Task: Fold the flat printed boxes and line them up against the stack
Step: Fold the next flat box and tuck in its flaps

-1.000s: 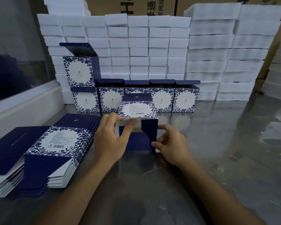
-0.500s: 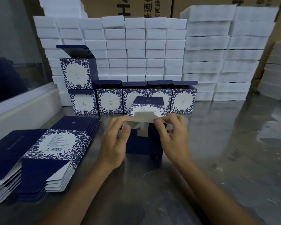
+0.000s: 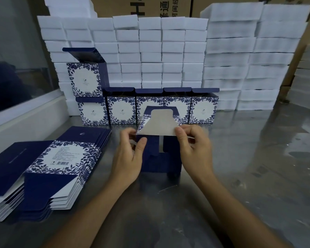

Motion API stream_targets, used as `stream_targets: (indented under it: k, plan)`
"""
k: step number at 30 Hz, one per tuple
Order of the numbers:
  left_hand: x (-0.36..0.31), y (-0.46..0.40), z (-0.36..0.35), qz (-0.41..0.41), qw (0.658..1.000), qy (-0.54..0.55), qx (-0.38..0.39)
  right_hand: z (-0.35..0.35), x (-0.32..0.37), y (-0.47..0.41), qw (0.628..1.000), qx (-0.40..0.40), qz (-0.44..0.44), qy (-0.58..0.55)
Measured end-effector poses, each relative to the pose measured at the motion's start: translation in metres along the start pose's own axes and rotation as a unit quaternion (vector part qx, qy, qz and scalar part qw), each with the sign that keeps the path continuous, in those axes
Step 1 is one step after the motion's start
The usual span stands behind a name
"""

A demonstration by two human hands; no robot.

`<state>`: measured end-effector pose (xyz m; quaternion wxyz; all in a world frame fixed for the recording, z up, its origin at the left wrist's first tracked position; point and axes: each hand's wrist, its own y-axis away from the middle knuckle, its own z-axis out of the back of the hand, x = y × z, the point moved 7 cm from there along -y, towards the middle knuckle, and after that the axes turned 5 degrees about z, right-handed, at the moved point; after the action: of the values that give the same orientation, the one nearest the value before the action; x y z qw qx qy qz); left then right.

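In the head view, a person is working at a grey shiny worktop (image 3: 240,158). A half-folded box (image 3: 159,154), dark blue, is standing on the worktop between the two hands. The left hand (image 3: 131,154) is gripping the left side of this box, with the thumb lying on its front. The right hand (image 3: 191,147) is pinching the right corner of the pale bottom flap (image 3: 157,124), which is standing up over the box. Five folded boxes (image 3: 148,108) are standing in a row against the stack of white blocks (image 3: 150,51), and one more box (image 3: 85,79) is sitting on the leftmost one. A pile of flat printed boxes (image 3: 48,163) is lying on the worktop, to the left of the left hand
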<state>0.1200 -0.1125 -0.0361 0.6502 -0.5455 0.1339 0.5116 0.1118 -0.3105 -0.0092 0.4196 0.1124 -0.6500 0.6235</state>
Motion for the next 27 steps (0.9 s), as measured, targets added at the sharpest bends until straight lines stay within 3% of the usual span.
stream_targets:
  k: [3, 9, 12, 15, 22, 27]
  plan:
    - [-0.001, -0.002, 0.008, -0.041, 0.995, -0.077, -0.038, -0.004, 0.003, 0.001, 1.0, 0.014, 0.017, -0.002]
    - [-0.007, -0.006, 0.014, -0.073, 0.992, -0.09, -0.038, -0.003, 0.002, 0.002, 1.0, 0.009, 0.006, -0.007]
    - [0.0, -0.007, 0.008, -0.033, 0.993, -0.102, 0.037, -0.003, 0.0, 0.002, 1.0, 0.007, -0.013, -0.016]
    - [0.014, -0.003, -0.001, 0.011, 0.974, -0.188, 0.125, -0.001, -0.002, 0.0, 1.0, 0.005, -0.021, -0.015]
    - [0.016, -0.004, -0.002, 0.014, 0.963, -0.223, 0.148, -0.001, -0.003, 0.0, 1.0, 0.006, -0.023, -0.008]
    - [0.027, -0.001, -0.018, 0.013, 0.913, -0.331, 0.239, 0.002, -0.003, -0.001, 1.0, -0.002, -0.026, 0.0]
